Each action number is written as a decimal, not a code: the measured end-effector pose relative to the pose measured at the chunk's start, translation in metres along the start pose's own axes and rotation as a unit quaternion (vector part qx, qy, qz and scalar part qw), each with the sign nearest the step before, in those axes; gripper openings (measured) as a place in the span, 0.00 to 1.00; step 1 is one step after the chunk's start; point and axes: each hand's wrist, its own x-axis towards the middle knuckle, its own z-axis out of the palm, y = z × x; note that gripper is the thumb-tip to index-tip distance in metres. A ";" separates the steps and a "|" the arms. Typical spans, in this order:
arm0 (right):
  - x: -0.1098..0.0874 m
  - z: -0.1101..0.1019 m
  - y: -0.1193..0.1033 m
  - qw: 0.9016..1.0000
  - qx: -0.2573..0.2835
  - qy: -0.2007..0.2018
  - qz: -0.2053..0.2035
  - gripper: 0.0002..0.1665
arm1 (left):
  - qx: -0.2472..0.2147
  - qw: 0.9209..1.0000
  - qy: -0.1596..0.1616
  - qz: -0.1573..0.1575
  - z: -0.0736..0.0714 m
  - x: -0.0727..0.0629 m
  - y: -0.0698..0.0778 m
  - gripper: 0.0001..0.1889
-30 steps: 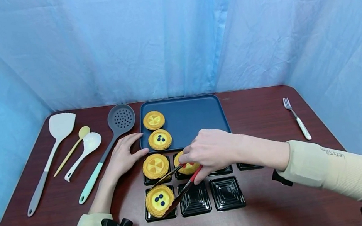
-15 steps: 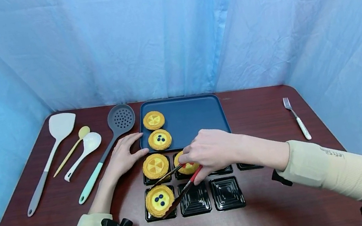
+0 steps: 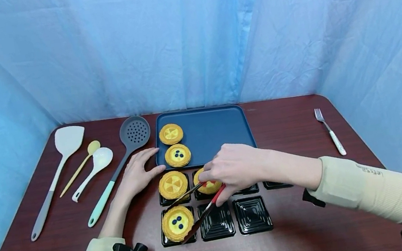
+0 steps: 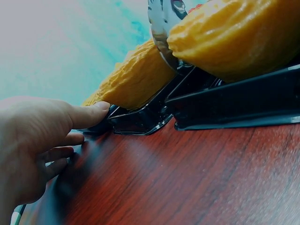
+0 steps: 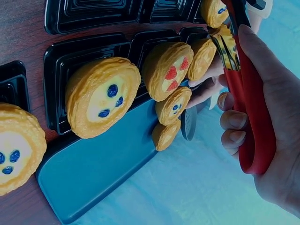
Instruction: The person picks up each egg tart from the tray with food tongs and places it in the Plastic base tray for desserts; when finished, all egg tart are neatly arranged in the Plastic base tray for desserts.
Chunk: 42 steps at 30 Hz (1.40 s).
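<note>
My right hand (image 3: 236, 168) grips red-handled tongs (image 5: 255, 108). Their two arms straddle a blueberry-topped tart (image 3: 178, 223) sitting in the front-left black square tray; whether they press on it I cannot tell. My left hand (image 3: 137, 172), fingers spread, rests by the left front corner of the blue baking tray (image 3: 218, 134). Its thumb (image 4: 96, 110) lies close to the black tray under a tart with yellow wedges (image 3: 173, 184). Partly beneath my right hand is a tart with red pieces (image 5: 168, 70), and beyond it another blueberry tart (image 5: 103, 96) in a black tray.
Two tarts stand along the blue tray's left side. Black trays without tarts (image 3: 253, 214) lie at front right. A skimmer (image 3: 134, 133), white spoon (image 3: 102, 158), yellow spoon (image 3: 93, 147) and spatula (image 3: 68, 140) lie left; a fork (image 3: 328, 130) lies right.
</note>
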 end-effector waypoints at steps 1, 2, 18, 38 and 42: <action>0.000 0.000 0.000 1.000 0.002 0.001 0.001 0.35 | -0.001 1.000 0.000 0.001 0.000 0.000 0.000 0.34; -0.001 0.000 0.000 1.000 0.004 0.002 0.001 0.35 | -0.001 1.000 0.000 0.002 0.000 0.000 0.000 0.34; -0.018 -0.023 0.029 0.995 0.050 0.052 0.064 0.40 | 0.006 1.000 0.001 0.005 0.000 0.001 -0.001 0.34; -0.016 0.004 0.101 0.968 0.113 0.012 0.222 0.40 | -0.002 1.000 0.003 -0.004 0.001 0.000 -0.001 0.34; -0.011 0.011 0.102 0.970 0.102 -0.005 0.221 0.41 | -0.002 1.000 0.003 -0.001 0.001 0.000 0.000 0.34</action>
